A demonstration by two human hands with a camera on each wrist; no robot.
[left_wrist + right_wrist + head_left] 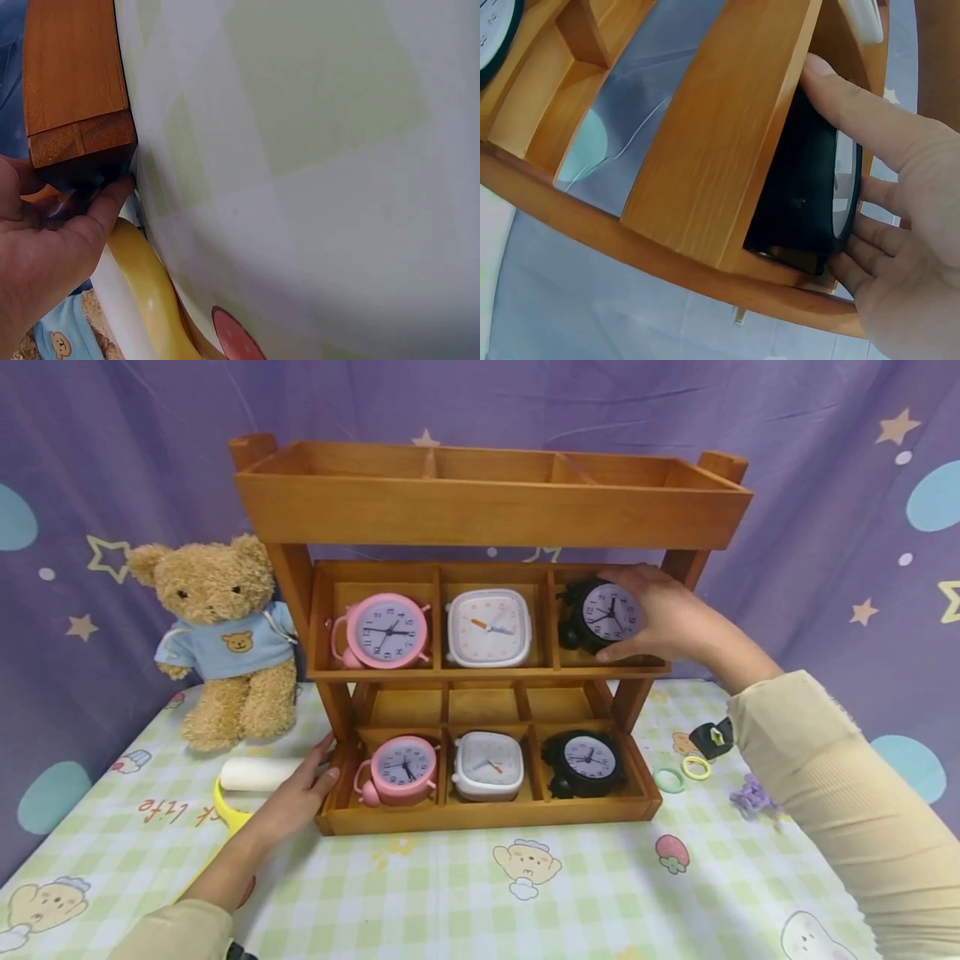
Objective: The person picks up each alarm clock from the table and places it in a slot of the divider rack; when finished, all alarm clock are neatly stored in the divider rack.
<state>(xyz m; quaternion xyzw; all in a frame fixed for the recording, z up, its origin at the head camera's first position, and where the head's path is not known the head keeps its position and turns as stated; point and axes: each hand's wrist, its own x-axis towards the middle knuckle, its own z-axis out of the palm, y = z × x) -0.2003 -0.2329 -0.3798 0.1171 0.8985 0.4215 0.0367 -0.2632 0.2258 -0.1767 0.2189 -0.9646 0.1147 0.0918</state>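
- Head: right hand (663, 614) grips the black clock (603, 614) in the middle tier's right cell of the rack (487, 510); left hand (296, 793), fingers relaxed, steadies the base.
- Left wrist: fingers (105, 206) touch the rack's corner (75, 90).
- Right wrist: thumb and fingers (855, 105) clamp the clock (799, 202). It looks like seating it; next, a careful release.

Checked table (450, 902) bears wooden shelf (487, 814), teddy bear (225, 635), hair rings (682, 772)
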